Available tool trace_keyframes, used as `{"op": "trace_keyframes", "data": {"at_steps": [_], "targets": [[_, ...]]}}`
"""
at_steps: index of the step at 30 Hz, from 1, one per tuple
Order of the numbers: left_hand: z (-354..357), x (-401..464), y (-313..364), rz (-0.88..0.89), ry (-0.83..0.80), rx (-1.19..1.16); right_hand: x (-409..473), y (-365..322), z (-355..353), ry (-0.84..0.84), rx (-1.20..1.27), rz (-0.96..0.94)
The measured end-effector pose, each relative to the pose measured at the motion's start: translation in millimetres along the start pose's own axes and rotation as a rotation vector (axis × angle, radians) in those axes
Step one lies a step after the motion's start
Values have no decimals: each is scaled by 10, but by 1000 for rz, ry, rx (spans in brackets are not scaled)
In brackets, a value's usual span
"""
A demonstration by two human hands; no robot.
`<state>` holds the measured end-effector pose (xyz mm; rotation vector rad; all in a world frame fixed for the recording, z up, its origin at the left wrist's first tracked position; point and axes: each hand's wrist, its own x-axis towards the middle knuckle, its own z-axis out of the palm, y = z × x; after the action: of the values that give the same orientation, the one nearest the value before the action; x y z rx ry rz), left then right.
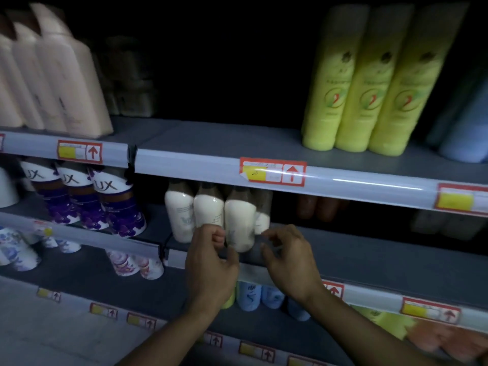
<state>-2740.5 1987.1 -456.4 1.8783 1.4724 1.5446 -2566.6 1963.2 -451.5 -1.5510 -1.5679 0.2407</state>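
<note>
Front white bottle (239, 215): brown-capped, standing at the edge of the middle shelf (369, 252), the rightmost of its front row and slightly ahead of the others.
Left hand (211, 268): raised to the bottle's lower left side, with fingers (217, 235) curled tight against it and the thumb up near its base (blur hides whether they actually clamp it, so I cannot tell).
Right hand (289, 260): just right of the bottle and not touching it, fingers loosely bent with a narrow gap to the thumb, holding nothing that shows.
Neighbouring white bottles (179, 210): two more of the same kind packed to the left, with another half hidden behind.
LUX bottles (116, 204): purple-flowered, further left on the same shelf level.
Yellow-green bottles (361, 101): three upright on the shelf above, to the right.
Beige bottles (66, 83): a row on the upper left.
Price tag (273, 171): red and yellow with an up arrow, on the rail right above the white bottles.
Pale blue bottles (250, 294): one shelf down, partly behind the wrists.
</note>
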Motion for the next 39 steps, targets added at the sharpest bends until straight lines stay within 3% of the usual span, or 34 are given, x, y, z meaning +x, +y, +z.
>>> {"op": "trace_keyframes", "data": {"at_steps": [6, 12, 16, 21, 32, 39], "targets": [[-73, -63, 625, 95, -8, -86, -246, -211, -661, 85, 52, -16], [-134, 87, 1371, 260, -9, -157, -342, -522, -1373, 224, 70, -161], [-113, 245, 1710, 338, -39, -161, -222, -647, -1791, 396, -57, -264], [-85, 506, 1970, 321, -117, -107, 64, -619, -2146, 523, -97, -188], [534, 1467, 2181, 217, -269, -18, 1083, -438, -2506, 378, -123, 156], [889, 1677, 2069, 150, -196, -160, 1332, -273, -2383, 375, -94, 178]]}}
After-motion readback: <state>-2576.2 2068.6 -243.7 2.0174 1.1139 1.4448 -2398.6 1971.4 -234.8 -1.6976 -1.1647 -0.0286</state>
